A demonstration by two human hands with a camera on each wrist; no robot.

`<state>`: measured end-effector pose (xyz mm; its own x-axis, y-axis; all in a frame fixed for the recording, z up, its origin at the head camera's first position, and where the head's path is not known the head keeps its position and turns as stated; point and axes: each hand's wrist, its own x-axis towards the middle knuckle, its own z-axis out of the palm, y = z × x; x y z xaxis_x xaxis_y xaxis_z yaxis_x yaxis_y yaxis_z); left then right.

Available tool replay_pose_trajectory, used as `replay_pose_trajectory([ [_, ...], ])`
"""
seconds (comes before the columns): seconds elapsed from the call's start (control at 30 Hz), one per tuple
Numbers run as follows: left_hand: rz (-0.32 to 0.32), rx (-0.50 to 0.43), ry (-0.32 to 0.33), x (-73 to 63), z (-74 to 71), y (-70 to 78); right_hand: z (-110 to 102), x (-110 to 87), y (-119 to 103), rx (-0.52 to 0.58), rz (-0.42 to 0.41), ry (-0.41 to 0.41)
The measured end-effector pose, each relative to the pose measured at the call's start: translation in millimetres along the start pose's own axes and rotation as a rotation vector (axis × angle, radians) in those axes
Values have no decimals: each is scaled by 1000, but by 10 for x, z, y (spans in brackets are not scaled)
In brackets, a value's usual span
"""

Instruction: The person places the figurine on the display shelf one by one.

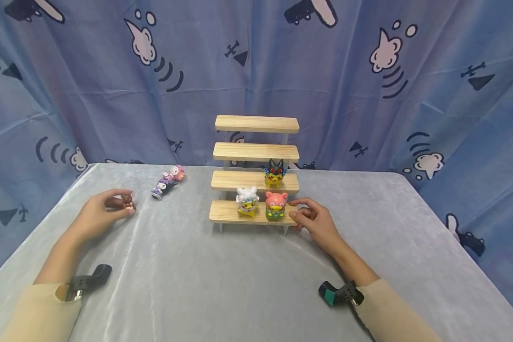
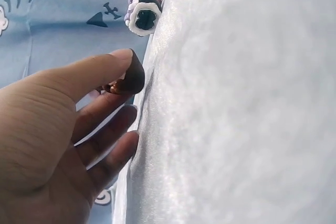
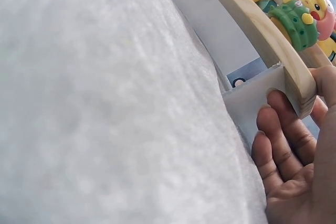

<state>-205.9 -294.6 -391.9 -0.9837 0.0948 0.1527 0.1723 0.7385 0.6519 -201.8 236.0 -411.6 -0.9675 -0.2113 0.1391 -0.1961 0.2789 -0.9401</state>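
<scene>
At the left, my left hand (image 1: pixel 96 213) pinches a small brown figurine (image 1: pixel 128 201) between thumb and fingers. Its dark base (image 2: pixel 135 77) faces the left wrist camera. My right hand (image 1: pixel 320 225) grips the right end of the lowest step of a wooden tiered display stand (image 1: pixel 222 213), with fingers beneath the plank in the right wrist view. On that step stand a white-hooded yellow figurine (image 1: pixel 247 203) and a pink-hooded figurine (image 1: pixel 276 205) with a green body. A black-eared yellow figurine (image 1: pixel 274 175) is one step higher, on the right.
Pink and purple figurines (image 1: pixel 164 184) lie in a cluster on the pale cloth-covered table (image 1: pixel 188 280), between my left hand and the stand. The two upper steps (image 1: pixel 256 151) bear no figurines. A blue patterned curtain (image 1: pixel 256 61) hangs behind the table.
</scene>
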Motion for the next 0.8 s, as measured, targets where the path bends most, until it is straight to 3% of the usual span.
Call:
replay_pose_trajectory([
  [0.27,21,-33,42,-4,-3,59,1,0,6,-3,0,-1],
  [0.6,2,-143,86,54,-10,313,-11,-3,1,6,4,4],
  [0.8,24,-166,178,75,-16,462,5,8,9,8,-5,2],
])
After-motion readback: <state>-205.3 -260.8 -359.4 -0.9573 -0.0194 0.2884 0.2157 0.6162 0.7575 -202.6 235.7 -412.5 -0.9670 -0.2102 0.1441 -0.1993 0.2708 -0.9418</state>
